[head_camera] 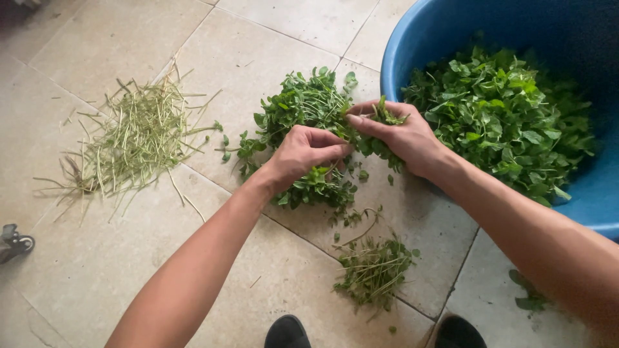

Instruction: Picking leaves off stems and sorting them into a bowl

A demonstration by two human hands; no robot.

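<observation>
My left hand [302, 153] is closed around a bunch of leafy green sprigs [298, 109] that lies on the tiled floor. My right hand [401, 135] pinches a small tuft of leaves [387, 116] at the top of the same bunch, fingers closed on it. The two hands meet over the bunch, just left of a big blue tub [412, 45]. The tub holds a deep heap of picked green leaves [503, 116].
A pile of bare pale stems [132, 138] lies on the tiles at the left. A smaller clump of stems with a few leaves [374, 267] lies near my two dark shoes [287, 333]. A small dark object [14, 241] sits at the left edge.
</observation>
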